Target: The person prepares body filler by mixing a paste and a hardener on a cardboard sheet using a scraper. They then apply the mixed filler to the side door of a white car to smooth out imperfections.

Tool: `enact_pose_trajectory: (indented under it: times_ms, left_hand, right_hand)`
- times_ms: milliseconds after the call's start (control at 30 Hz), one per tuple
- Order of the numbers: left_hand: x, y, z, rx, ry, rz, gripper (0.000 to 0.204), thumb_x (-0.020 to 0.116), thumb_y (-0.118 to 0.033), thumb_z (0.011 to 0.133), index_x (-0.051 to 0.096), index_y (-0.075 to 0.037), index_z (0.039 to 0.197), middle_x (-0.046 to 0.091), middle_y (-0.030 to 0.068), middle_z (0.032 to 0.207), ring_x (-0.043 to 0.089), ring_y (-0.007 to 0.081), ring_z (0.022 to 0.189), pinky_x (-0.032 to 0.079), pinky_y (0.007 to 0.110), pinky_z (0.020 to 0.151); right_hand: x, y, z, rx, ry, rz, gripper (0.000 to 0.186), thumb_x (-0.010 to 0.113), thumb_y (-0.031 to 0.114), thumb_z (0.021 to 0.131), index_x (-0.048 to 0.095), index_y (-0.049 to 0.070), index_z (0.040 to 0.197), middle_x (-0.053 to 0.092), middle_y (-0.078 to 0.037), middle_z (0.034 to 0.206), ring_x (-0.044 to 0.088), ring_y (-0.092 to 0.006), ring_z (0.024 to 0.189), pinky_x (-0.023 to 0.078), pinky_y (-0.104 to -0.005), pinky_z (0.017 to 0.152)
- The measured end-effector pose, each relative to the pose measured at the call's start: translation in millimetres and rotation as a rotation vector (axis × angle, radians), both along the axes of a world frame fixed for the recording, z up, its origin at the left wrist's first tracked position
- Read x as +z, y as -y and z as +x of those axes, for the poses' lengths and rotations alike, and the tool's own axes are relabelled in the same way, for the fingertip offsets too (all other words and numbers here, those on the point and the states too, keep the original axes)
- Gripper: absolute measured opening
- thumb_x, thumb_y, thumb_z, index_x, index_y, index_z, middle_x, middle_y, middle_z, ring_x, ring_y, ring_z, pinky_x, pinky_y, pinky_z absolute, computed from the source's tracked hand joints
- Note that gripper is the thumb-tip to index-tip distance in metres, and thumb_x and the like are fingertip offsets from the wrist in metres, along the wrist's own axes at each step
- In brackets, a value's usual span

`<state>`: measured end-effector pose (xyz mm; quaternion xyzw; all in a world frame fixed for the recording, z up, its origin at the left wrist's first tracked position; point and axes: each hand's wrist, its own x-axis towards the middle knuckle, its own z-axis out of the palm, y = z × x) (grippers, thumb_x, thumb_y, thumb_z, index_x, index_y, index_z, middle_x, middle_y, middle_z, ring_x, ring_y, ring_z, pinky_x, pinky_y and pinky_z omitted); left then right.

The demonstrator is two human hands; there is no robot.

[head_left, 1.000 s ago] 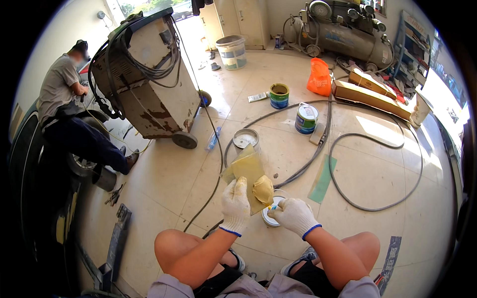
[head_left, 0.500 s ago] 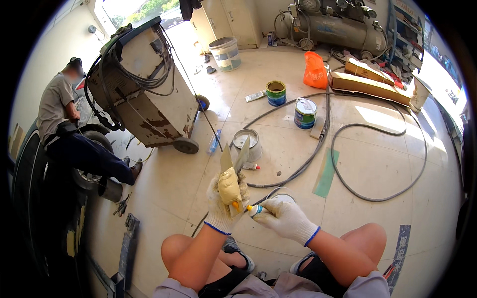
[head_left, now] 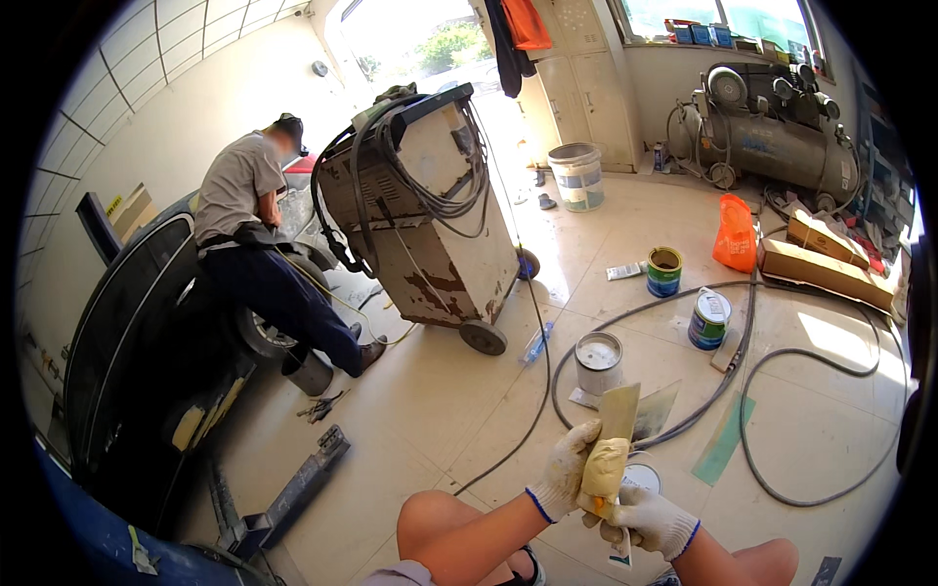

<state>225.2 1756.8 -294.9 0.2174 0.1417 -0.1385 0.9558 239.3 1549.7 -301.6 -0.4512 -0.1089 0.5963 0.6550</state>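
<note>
Both hands wear white knit gloves. My left hand [head_left: 565, 464] is closed around thin flat spreaders [head_left: 618, 408] bearing a lump of pale yellow putty [head_left: 608, 462]. Beside it, my right hand [head_left: 657, 523] grips a small white tube [head_left: 619, 553] under the putty, where a bit of orange-yellow paste [head_left: 599, 508] shows; the tube is partly hidden by the fingers. Behind them on the floor lie a white-lidded can [head_left: 642, 477] and an open grey tin [head_left: 598, 363].
A co-worker [head_left: 244, 205] leans by a dark car [head_left: 127, 332] beside a wheeled rusty machine [head_left: 420, 264]. Hoses [head_left: 782, 498] loop across the floor around paint cans [head_left: 709, 322], an orange bag [head_left: 735, 234] and cardboard boxes [head_left: 821, 273]. A metal stand [head_left: 293, 488] lies lower left; a compressor [head_left: 787, 146] stands behind.
The view has swung up and left, bringing ceiling, window and more car into sight. My hands have drawn together, the right one with the tube now lower and closer beneath the putty.
</note>
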Motion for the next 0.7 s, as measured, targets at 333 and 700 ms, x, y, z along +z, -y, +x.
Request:
enact_pose_trajectory:
  times_ms: [333,700]
  left_hand:
    - [5.9,-8.8,-5.9,-0.009,-0.014,0.022,0.044,0.052,-0.039,0.11,0.065,0.001,0.124,0.075,0.0161,0.106,0.075,0.0244,0.087,0.064,0.039,0.08]
    - [2.5,-7.8,-4.9,0.01,-0.027,0.135,0.043,0.05,-0.038,0.11,0.062,-0.002,0.13,0.073,0.0115,0.111,0.074,0.0221,0.092,0.063,0.038,0.083]
  right_hand:
    - [-12.8,-0.7,0.4,-0.162,-0.218,0.01,0.036,0.059,0.019,0.106,0.056,-0.006,0.133,0.071,-0.023,0.108,0.073,-0.0331,0.084,0.062,-0.0425,0.07]
    - [-10.6,-9.4,-8.5,-0.157,0.02,-0.131,0.041,0.076,0.028,0.096,0.064,0.0,0.124,0.071,-0.007,0.091,0.067,-0.0171,0.071,0.056,-0.0297,0.061]
